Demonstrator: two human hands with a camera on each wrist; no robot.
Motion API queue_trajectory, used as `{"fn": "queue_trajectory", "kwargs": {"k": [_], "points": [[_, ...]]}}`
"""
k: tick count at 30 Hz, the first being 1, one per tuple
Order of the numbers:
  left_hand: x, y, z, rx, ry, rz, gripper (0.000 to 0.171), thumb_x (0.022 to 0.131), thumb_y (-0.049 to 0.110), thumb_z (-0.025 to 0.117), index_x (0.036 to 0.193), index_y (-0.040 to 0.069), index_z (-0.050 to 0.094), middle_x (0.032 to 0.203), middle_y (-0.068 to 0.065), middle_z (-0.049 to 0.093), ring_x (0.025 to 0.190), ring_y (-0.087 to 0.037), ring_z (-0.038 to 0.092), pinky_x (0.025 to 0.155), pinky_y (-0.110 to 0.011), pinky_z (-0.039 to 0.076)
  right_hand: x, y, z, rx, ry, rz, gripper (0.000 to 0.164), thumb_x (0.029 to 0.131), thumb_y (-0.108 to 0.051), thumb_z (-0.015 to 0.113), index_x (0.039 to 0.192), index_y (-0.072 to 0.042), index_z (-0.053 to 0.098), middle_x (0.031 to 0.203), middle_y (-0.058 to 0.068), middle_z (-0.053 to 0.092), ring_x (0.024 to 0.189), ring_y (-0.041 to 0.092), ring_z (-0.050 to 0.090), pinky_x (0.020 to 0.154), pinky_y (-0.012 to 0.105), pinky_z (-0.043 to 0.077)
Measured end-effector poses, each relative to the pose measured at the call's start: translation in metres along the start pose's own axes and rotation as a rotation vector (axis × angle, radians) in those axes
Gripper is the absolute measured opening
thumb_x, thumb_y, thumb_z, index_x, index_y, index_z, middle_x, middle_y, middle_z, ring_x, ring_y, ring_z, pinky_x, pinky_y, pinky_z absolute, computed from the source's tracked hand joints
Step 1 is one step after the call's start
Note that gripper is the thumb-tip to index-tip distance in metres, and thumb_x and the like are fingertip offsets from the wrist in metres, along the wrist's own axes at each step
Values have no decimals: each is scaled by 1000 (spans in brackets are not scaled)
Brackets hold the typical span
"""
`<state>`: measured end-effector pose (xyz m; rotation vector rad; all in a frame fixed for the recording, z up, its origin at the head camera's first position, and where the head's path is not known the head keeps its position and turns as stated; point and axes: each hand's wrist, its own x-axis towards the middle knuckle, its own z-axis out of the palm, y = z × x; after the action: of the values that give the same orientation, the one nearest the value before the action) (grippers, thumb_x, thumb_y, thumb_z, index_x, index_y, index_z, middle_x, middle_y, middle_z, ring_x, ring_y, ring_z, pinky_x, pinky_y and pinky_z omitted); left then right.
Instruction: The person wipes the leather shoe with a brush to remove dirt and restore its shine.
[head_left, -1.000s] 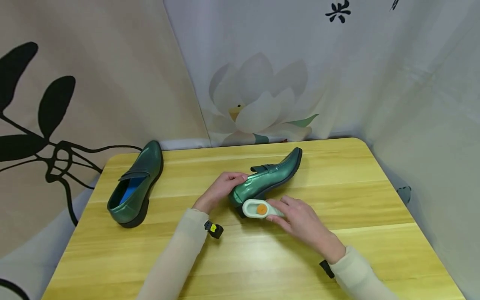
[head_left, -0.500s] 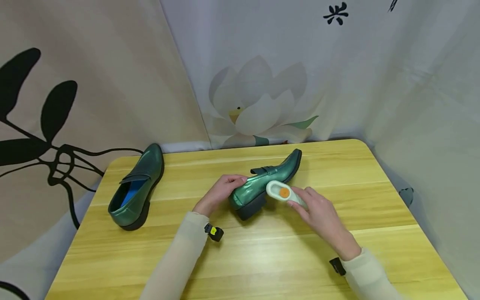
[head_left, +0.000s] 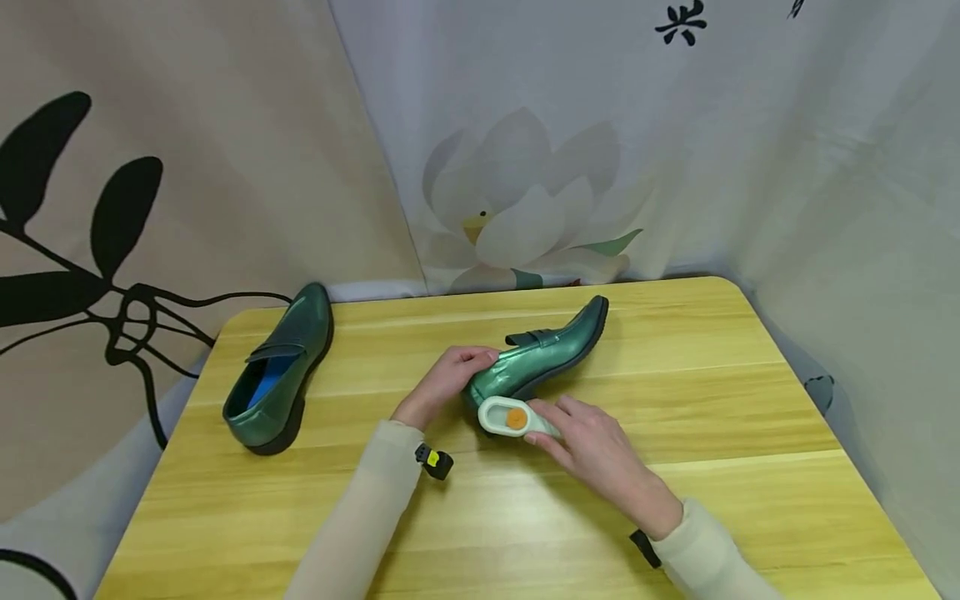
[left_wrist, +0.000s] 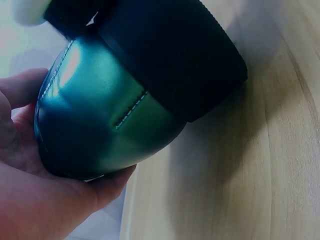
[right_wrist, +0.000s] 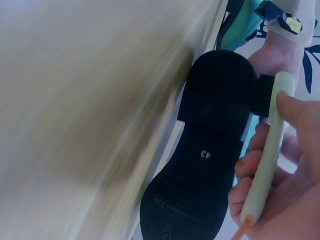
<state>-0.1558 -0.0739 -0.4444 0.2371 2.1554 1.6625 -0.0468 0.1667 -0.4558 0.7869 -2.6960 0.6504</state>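
A shiny green loafer point(head_left: 551, 358) with a black sole lies tilted on its side over the table, toe pointing to the back right. My left hand point(head_left: 447, 379) grips it by the heel opening, thumb and fingers on either side of the back in the left wrist view. In my right hand point(head_left: 600, 442) is a pale brush point(head_left: 516, 418) with an orange spot on its head. The right wrist view shows its dark bristles point(right_wrist: 262, 95) against the heel's side, beside the black sole point(right_wrist: 207, 155). In the head view the brush head covers the shoe's heel.
A matching green loafer point(head_left: 258, 392) with a blue insole stands upright at the table's left edge. The wooden table point(head_left: 675, 358) has a rounded back corner. Fabric curtains point(head_left: 847, 192) with a flower print hang behind and beside it.
The brush in my right hand moved forward and right along the shoe's side, then came back left to the heel. My left hand keeps its grip; the loafer stays nearly in place.
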Motion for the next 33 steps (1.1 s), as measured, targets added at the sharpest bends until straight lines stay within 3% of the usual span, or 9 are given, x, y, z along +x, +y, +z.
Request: {"fn": "queue_trajectory", "kwargs": {"k": [5,11,21,29,33], "points": [[1,-1,0,2,-15,10,36,107,25,57,126,-1,73,137,-14,66,132,-30,56,116,-47,37,-3,10,-6,5,-31,53,39,95,-39,76,127,-18,70,89,-7,58,69,8,48,58,26,40],[1,-1,0,-8,-7,4,35,107,25,57,125,-1,73,138,-14,65,135,-31,54,116,-47,36,-13,38,-15,-16,50,184,41,95,-31,77,128,-8,69,91,1,61,70,13,48,60,30,42],[2,-1,3,-6,-13,24,36,107,25,58,127,-1,72,139,-16,65,135,-32,54,117,-47,36,-10,23,-10,-19,-4,81,39,94,-36,77,126,-14,69,90,-3,60,70,10,48,59,27,41],[2,-2,3,2,5,14,34,108,25,57,125,1,74,138,-13,66,134,-31,54,116,-48,37,-19,58,-28,-61,115,216,43,91,-22,81,129,-7,68,85,4,59,64,15,46,55,31,40],[2,-3,1,2,0,20,35,108,25,56,126,-1,73,140,-15,64,137,-33,52,117,-48,35,-20,62,-28,-63,132,215,43,91,-21,81,129,-5,67,84,4,60,62,14,45,54,29,40]]}}
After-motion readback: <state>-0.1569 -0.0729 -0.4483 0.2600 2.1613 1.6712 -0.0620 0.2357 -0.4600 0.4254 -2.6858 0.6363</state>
